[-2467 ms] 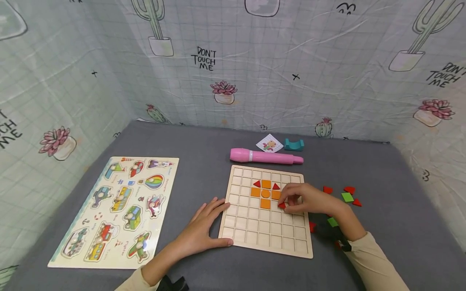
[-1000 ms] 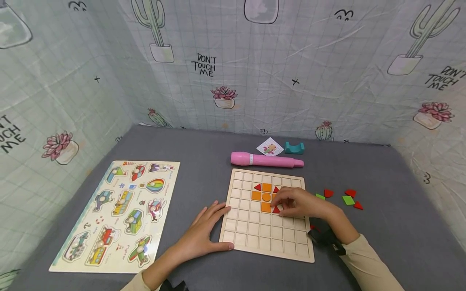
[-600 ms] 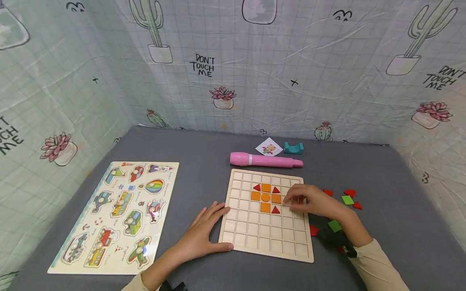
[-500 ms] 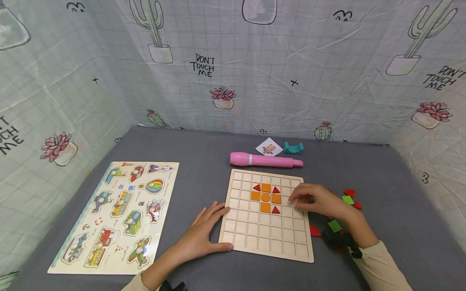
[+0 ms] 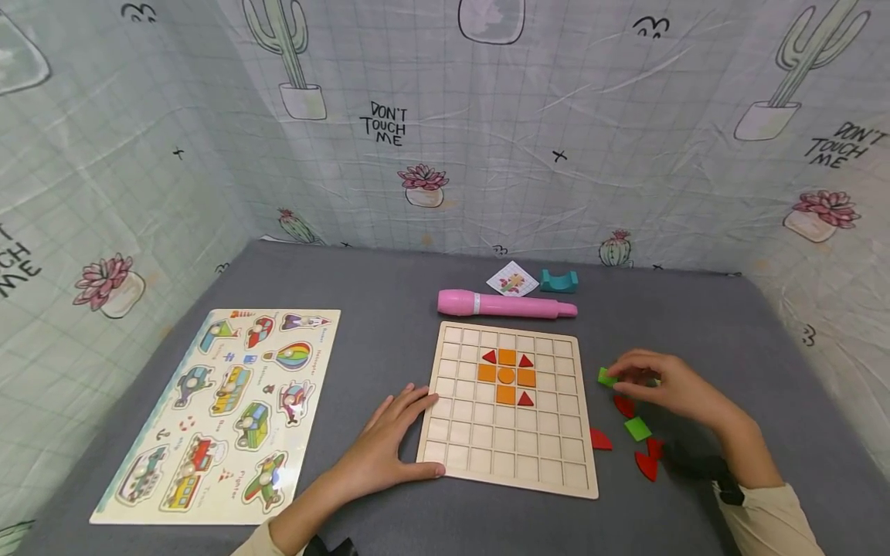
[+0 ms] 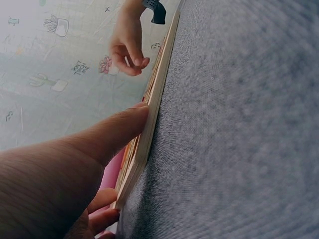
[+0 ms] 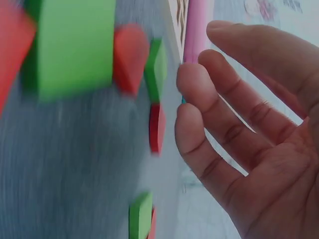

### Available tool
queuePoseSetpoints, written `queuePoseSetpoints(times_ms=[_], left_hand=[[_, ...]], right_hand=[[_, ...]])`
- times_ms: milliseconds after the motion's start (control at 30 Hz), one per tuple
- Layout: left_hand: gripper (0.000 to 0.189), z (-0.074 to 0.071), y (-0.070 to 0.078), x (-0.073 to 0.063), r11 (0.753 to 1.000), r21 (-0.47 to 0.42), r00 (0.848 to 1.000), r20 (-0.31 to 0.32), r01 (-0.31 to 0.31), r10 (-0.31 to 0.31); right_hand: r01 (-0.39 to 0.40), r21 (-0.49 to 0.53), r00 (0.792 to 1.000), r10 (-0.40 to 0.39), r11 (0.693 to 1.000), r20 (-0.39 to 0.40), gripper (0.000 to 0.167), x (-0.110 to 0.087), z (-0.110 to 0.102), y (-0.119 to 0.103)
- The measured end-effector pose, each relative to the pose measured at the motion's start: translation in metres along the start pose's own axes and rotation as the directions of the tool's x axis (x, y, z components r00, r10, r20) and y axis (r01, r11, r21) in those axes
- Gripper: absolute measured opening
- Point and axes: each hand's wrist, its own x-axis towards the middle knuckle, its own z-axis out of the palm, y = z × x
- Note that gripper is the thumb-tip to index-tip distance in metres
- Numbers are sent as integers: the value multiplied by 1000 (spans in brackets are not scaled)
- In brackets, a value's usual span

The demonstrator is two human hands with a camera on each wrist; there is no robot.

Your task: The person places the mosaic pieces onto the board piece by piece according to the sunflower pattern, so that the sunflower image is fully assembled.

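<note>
The wooden grid board [image 5: 473, 432] lies flat on the grey table. On it, several orange squares [image 5: 526, 378] surround an orange circle [image 5: 506, 376], with red triangles [image 5: 525, 398] at three of the corners between them. My left hand [image 5: 378, 440] rests against the board's left edge, fingers extended and thumb at the near corner. Past the board's right side, my right hand [image 5: 660, 382] hovers over loose tiles with fingers loosely bent. The right wrist view shows nothing between its fingers. Closest to it are a green tile [image 5: 606, 377] and a red piece [image 5: 623, 406].
Other loose pieces include a green square [image 5: 636, 428] and a red quarter-round [image 5: 647, 466]. Behind the board lie a pink pen-shaped object [image 5: 507, 305], a small pattern card [image 5: 513, 279] and a teal stand [image 5: 559, 281]. A vehicle puzzle board [image 5: 236, 417] lies at left.
My right hand has put the red triangle it pinched into the cell at the lower right of the orange cross, then moved right, off the board. My left hand has stayed in place.
</note>
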Motion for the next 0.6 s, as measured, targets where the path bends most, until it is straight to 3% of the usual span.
queuePoseSetpoints(times_ms=[267, 600], left_hand=[[91, 0, 0, 0, 1000, 0, 1000, 0, -2, 2], [91, 0, -1, 0, 1000, 5, 1000, 1, -6, 6]], right_hand=[[-81, -2, 995, 80, 997, -59, 23, -24, -18, 15], [-72, -13, 992, 70, 997, -108, 29, -39, -32, 28]])
